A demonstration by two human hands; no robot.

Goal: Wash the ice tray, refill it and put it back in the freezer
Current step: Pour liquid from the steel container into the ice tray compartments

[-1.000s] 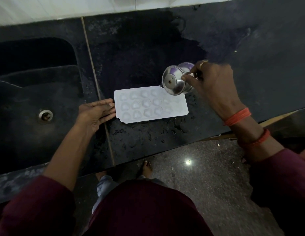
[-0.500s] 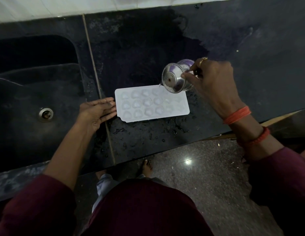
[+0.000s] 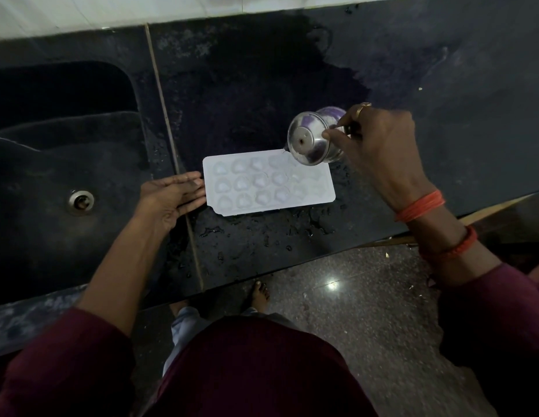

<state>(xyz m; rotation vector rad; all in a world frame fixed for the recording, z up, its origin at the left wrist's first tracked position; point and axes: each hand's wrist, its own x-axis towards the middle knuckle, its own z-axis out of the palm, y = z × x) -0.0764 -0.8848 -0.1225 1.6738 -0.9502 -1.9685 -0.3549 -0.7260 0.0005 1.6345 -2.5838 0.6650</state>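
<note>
A white ice tray (image 3: 268,183) with several round cells lies flat on the black counter (image 3: 442,85), right of the sink. My right hand (image 3: 379,145) grips a small steel pot (image 3: 312,139), tipped on its side over the tray's far right corner with its base facing me. My left hand (image 3: 172,195) lies flat on the counter, straight fingertips touching the tray's left edge. Where the pot's mouth points is hidden.
A black sink (image 3: 66,176) with a metal drain (image 3: 81,202) lies at the left. Water drops (image 3: 247,236) spot the counter in front of the tray. The counter's front edge runs just below, with a polished floor (image 3: 367,311) and my bare feet under it.
The steel pot has stayed tilted over the tray's right end, shifting only slightly. My left hand has stayed at the tray's left edge.
</note>
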